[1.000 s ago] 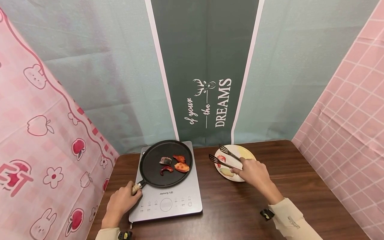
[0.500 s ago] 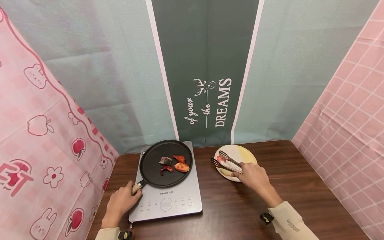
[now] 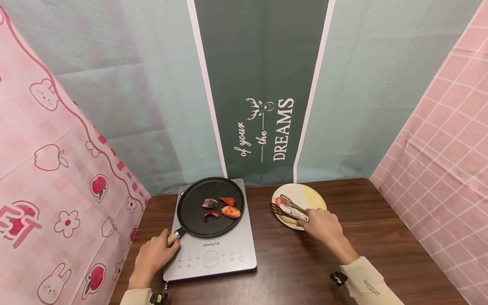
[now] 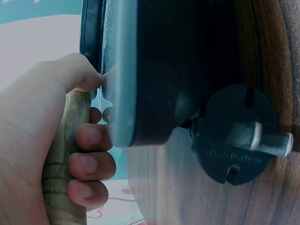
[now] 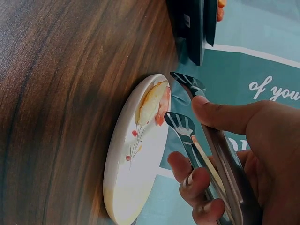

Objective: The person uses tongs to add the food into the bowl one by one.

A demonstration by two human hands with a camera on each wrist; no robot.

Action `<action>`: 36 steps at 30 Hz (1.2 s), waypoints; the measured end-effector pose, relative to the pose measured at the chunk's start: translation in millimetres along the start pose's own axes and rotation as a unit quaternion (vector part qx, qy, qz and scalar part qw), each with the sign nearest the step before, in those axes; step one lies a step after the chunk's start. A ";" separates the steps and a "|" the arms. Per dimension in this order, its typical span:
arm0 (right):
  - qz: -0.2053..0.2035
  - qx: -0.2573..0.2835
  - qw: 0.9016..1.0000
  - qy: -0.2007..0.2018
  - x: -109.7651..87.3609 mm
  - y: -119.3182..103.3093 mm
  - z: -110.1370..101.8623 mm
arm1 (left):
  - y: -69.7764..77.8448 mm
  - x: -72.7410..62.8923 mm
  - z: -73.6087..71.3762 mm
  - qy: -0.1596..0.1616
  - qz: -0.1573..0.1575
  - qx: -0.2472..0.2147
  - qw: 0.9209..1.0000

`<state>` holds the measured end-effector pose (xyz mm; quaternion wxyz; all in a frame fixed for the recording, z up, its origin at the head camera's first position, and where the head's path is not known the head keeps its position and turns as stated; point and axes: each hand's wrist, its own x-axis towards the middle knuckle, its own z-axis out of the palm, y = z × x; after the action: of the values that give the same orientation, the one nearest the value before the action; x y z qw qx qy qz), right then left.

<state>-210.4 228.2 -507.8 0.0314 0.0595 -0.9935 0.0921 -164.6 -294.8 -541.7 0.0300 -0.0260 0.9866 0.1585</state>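
Note:
My left hand (image 3: pixel 154 253) grips the wooden handle (image 4: pixel 63 183) of a flat black frying pan (image 3: pixel 194 218). On its right half lie a grey-skinned fish piece (image 3: pixel 210 203), a dark red curled piece (image 3: pixel 211 214), a glazed chicken-like piece (image 3: pixel 227 201) and a browned orange piece (image 3: pixel 231 212). My right hand (image 3: pixel 324 226) holds metal tongs (image 5: pixel 227 173) with dark slotted heads over a round plate (image 3: pixel 315 197). The tongs' heads are spread apart, with nothing between them. A pale yellow, brown-edged piece (image 5: pixel 151 104) and a red-and-white piece (image 5: pixel 163 107) lie on the plate.
The pan sits on a silver induction cooker (image 3: pixel 211 275) with a touch panel. Both plate and cooker stand on a brown wooden table (image 3: pixel 289 271). A printed grey-green cloth (image 3: pixel 263 84) hangs behind, with pink cloths (image 3: pixel 450 161) at the sides.
My right hand has shifted slightly right and turned the tongs, bringing their heads nearer together, over the plate. My left hand and the pan stay in place.

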 end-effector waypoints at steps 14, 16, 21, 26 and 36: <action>0.013 0.000 1.000 0.006 -0.1 -0.8 0.7 | 0.7 0.3 -1.0 -0.004 -0.003 0.001 1.000; 0.016 0.000 1.000 0.006 -0.3 -0.6 0.1 | 0.9 0.1 -1.0 -0.003 -0.003 0.002 1.000; 0.022 -0.001 1.000 0.003 -0.7 0.2 -0.1 | 1.1 -0.1 -0.3 -0.002 -0.002 0.004 1.000; 0.035 0.009 0.999 0.000 -0.1 0.6 -0.6 | 0.8 -0.5 0.1 0.004 0.002 0.003 1.000; 0.039 0.008 0.999 0.011 1.1 -2.0 0.0 | 0.0 0.0 0.4 0.005 0.004 0.003 1.000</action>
<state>-211.3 226.2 -507.3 0.0383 0.0195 -0.9939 0.1018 -164.5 -294.8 -542.1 0.0248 -0.0230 0.9872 0.1559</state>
